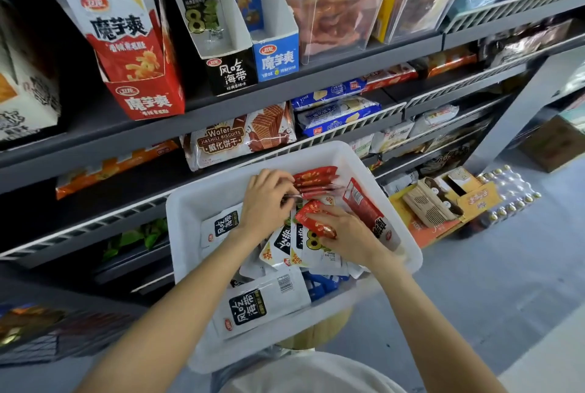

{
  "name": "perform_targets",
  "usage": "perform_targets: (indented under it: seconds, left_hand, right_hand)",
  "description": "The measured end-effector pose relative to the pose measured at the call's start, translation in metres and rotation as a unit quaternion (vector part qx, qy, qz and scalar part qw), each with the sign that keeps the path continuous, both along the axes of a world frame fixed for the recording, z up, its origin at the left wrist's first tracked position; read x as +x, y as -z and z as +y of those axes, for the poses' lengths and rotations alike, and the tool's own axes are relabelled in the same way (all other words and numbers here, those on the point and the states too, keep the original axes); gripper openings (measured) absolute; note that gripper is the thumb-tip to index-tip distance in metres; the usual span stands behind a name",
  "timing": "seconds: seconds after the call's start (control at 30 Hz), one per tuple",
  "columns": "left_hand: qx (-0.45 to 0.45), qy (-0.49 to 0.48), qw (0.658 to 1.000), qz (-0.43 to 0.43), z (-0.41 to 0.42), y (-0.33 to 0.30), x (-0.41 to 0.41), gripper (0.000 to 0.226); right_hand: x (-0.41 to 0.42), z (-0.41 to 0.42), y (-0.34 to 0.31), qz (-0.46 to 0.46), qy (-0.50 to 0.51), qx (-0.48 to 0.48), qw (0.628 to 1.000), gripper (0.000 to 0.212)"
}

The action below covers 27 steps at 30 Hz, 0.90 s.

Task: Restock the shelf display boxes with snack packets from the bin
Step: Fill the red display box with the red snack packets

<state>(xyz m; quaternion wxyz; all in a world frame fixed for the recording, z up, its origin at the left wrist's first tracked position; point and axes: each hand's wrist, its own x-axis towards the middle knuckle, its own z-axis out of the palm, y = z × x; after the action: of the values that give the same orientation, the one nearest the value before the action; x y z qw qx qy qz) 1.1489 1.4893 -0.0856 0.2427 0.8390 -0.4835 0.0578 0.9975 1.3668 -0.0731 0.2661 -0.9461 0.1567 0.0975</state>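
Note:
A white plastic bin sits in front of me, filled with white-and-black, red and blue snack packets. My left hand is shut on a stack of red packets at the bin's far side. My right hand grips one crumpled red packet just to the right of it. On the shelf above stand three display boxes: a red one at the left, a black one in the middle and a blue one beside it.
Clear tubs of snacks stand right of the display boxes. Lower shelves hold wafer biscuit bags and blue cracker packs. Cardboard boxes and a pack of bottles lie on the grey floor at the right.

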Motion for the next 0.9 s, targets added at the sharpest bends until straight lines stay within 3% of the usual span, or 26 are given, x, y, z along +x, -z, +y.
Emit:
perform_targets:
  seconds: [0.1, 0.2, 0.27, 0.4, 0.47, 0.53, 0.63, 0.73, 0.8, 0.9]
  left_hand:
    - [-0.092, -0.072, 0.979, 0.167, 0.019, -0.012, -0.006, 0.006]
    - [-0.147, -0.145, 0.922, 0.327, 0.034, -0.026, -0.010, 0.007]
    - [-0.186, -0.190, 0.878, 0.398, 0.042, -0.030, -0.009, 0.008]
    - [-0.238, -0.209, 0.806, 0.501, 0.057, -0.039, -0.011, 0.018]
    - [-0.226, -0.199, 0.798, 0.523, 0.064, -0.040, -0.011, 0.026]
    - [-0.206, -0.193, 0.806, 0.520, 0.072, -0.038, -0.010, 0.040]
    - [-0.220, -0.222, 0.809, 0.499, 0.083, -0.041, -0.011, 0.046]
    - [-0.303, -0.263, 0.769, 0.499, 0.090, -0.055, -0.012, 0.030]
    - [-0.346, -0.265, 0.754, 0.492, 0.095, -0.064, -0.008, 0.021]
    - [-0.356, -0.259, 0.768, 0.465, 0.101, -0.078, -0.003, 0.015]
  right_hand:
    - [0.001, 0.004, -0.001, -0.002, 0.044, -0.014, 0.999, 0.065]
    - [0.002, 0.001, -0.002, 0.051, 0.102, -0.037, 0.993, 0.086]
    - [0.001, 0.000, -0.001, 0.076, 0.094, -0.077, 0.990, 0.089]
    - [-0.001, -0.001, -0.005, 0.085, 0.071, -0.105, 0.988, 0.084]
    - [-0.002, -0.001, -0.007, 0.092, 0.079, -0.105, 0.987, 0.090]
    - [-0.004, -0.002, -0.012, 0.047, 0.112, -0.086, 0.989, 0.077]
    - [-0.009, -0.006, -0.031, -0.060, 0.149, 0.045, 0.986, 0.034]
    - [-0.010, -0.007, -0.054, -0.149, 0.219, 0.303, 0.915, 0.008]
    - [-0.003, -0.004, -0.061, -0.158, 0.245, 0.373, 0.881, 0.010]
    - [0.008, 0.004, -0.069, -0.143, 0.228, 0.410, 0.871, 0.019]
